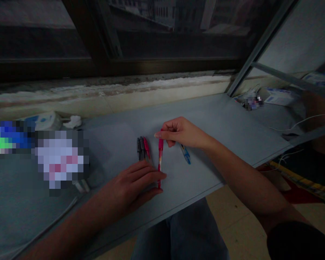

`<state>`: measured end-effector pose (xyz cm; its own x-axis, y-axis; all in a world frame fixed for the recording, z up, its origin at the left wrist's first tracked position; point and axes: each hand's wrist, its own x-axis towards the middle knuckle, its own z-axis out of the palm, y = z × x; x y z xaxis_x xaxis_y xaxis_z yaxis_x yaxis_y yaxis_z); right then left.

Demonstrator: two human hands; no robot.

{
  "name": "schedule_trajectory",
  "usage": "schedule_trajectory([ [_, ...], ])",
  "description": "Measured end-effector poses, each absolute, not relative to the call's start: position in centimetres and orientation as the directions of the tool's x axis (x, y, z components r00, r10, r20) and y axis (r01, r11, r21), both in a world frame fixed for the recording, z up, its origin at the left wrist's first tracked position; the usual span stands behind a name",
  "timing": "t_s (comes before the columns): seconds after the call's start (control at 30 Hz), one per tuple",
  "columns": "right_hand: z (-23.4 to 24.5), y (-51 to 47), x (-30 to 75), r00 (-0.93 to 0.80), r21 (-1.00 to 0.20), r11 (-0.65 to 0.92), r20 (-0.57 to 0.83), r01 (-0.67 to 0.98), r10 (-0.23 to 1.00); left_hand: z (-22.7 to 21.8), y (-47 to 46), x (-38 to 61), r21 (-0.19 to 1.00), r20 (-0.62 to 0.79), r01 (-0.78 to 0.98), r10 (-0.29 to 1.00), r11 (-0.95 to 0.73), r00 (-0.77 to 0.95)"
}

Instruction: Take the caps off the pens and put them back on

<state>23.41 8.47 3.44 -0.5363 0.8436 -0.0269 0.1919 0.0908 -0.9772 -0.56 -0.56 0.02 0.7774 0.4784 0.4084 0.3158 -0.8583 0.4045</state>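
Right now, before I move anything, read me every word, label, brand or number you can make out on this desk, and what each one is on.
Nothing can be read for certain.
Long red pen: no legible marks.
Three grouped pens: no legible marks.
Blue-and-white pen: too small to read.
White packet: print too small and blurred to read.
Pixelated patch: unreadable.

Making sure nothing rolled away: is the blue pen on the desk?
Yes, on it: the blue pen lies flat on the grey desk, its upper end tucked under the right hand.
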Motion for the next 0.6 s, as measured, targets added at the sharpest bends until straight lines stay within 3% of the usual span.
schedule_trajectory([
  [0.27,3.1,8.7,23.5,-0.550,-0.976,0.089,-0.037,0.200,0.835,0.9,-1.1,0.0,0.352,0.472,0.327,0.468,-0.877,0.747],
  [0.6,3.2,8.4,23.4,-0.551,-0.966,0.149,0.008,0.211,0.835,0.3,-0.8,-0.3,0.406,0.443,0.315,0.487,-0.858,0.753],
])
